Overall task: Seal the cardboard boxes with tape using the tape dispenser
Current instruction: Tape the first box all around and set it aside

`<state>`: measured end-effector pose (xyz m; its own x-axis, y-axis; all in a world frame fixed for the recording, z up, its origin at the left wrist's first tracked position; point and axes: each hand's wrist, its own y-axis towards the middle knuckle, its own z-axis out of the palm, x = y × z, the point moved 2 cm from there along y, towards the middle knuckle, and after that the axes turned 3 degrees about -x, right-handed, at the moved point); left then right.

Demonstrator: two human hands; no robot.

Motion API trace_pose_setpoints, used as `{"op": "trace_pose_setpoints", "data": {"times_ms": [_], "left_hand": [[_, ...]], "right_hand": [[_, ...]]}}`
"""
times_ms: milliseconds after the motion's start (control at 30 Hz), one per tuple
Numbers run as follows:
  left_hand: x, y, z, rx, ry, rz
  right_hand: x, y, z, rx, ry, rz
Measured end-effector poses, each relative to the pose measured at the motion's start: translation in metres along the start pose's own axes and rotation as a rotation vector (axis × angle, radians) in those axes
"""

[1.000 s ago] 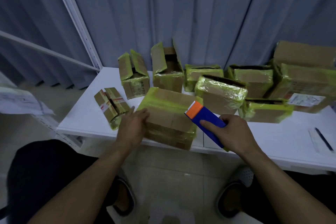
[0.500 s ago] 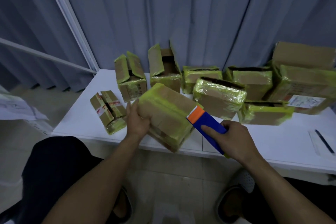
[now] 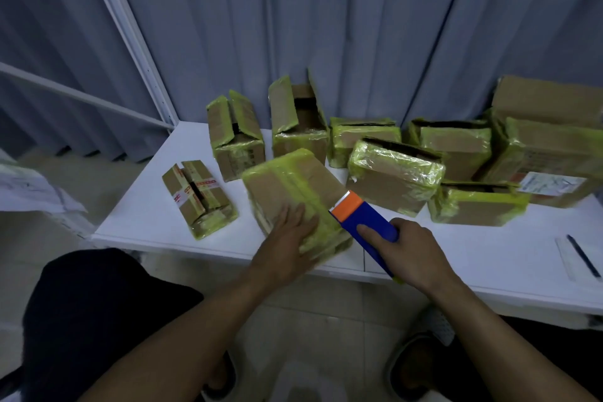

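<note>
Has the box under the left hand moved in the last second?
Yes. The box has been turned: its long side ran along the table front edge, and now it sits skewed to that edge, left hand flat on top.

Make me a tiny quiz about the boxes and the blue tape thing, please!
1. True or false: the right hand grips the blue tape dispenser.
2. Where does the left hand lie? A: flat on the front box. B: on a pair of scissors. C: on a ball of string.
3. Fill the gap: the dispenser's toothed end is coloured ____.
Key: 1 true; 2 A; 3 orange.
</note>
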<state>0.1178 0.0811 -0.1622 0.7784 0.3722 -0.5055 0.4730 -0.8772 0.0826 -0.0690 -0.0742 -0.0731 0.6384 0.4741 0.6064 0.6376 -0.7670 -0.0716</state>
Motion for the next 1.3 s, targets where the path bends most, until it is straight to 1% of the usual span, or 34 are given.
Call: {"op": "trace_pose_setpoints", "data": {"times_ms": [67,100,200,233,333,367,400,467,500,600,633,700,733,800,867,933,1000,1100,1167,1300], "left_hand": [[0.008,-0.004,-0.010,0.045,-0.029,0.093],[0.016,-0.005,-0.014,0.074,-0.039,0.109],[0.030,-0.008,-0.025,0.095,-0.055,0.089],[0.033,-0.008,-0.026,0.055,-0.037,0.064],[0.034,-0.007,-0.033,-0.179,0.041,-0.051],[0.031,-0.007,-0.035,-0.197,0.011,-0.077],[0.025,-0.007,-0.038,-0.168,-0.042,-0.099],[0.009,-0.008,-0.043,-0.085,-0.070,-0.075],[0.005,-0.009,-0.046,-0.058,-0.059,-0.057],[0.001,-0.011,-0.060,0.048,-0.059,-0.083],[0.005,-0.010,-0.064,0.095,-0.061,-0.122],[0.010,-0.011,-0.080,0.162,-0.094,-0.258],[0.008,-0.012,-0.091,0.179,-0.124,-0.300],[0.000,-0.016,-0.111,0.165,-0.223,-0.315],[-0.010,-0.025,-0.122,0.145,-0.386,-0.350],[-0.015,-0.036,-0.121,0.121,-0.575,-0.448],[-0.019,-0.042,-0.115,0.073,-0.700,-0.524],[-0.029,-0.046,-0.107,0.043,-0.801,-0.550],[-0.034,-0.049,-0.103,0.024,-0.914,-0.574],[-0.039,-0.052,-0.104,-0.057,-1.077,-0.653]], "right_hand": [[0.001,-0.001,0.000,0.036,0.050,-0.001],[0.002,-0.002,0.000,0.062,0.084,0.001],[0.001,-0.005,0.004,0.124,0.118,-0.007],[0.002,-0.008,0.005,0.139,0.132,-0.007],[0.006,-0.015,0.007,0.190,0.226,-0.008],[0.009,-0.016,0.006,0.211,0.277,-0.009],[0.011,-0.017,0.006,0.234,0.336,-0.008],[0.016,-0.018,0.006,0.258,0.409,-0.003],[0.017,-0.019,0.007,0.254,0.408,0.000],[0.019,-0.025,0.007,0.240,0.418,0.036],[0.019,-0.028,0.007,0.243,0.424,0.041],[0.021,-0.032,0.008,0.271,0.429,0.035],[0.022,-0.034,0.009,0.289,0.432,0.036],[0.025,-0.036,0.012,0.320,0.431,0.046],[0.029,-0.037,0.014,0.344,0.450,0.042],[0.034,-0.039,0.013,0.377,0.474,-0.004],[0.037,-0.040,0.010,0.389,0.495,-0.062],[0.039,-0.035,0.011,0.333,0.516,-0.104],[0.040,-0.032,0.013,0.293,0.528,-0.110],[0.040,-0.031,0.015,0.279,0.533,-0.130]]}}
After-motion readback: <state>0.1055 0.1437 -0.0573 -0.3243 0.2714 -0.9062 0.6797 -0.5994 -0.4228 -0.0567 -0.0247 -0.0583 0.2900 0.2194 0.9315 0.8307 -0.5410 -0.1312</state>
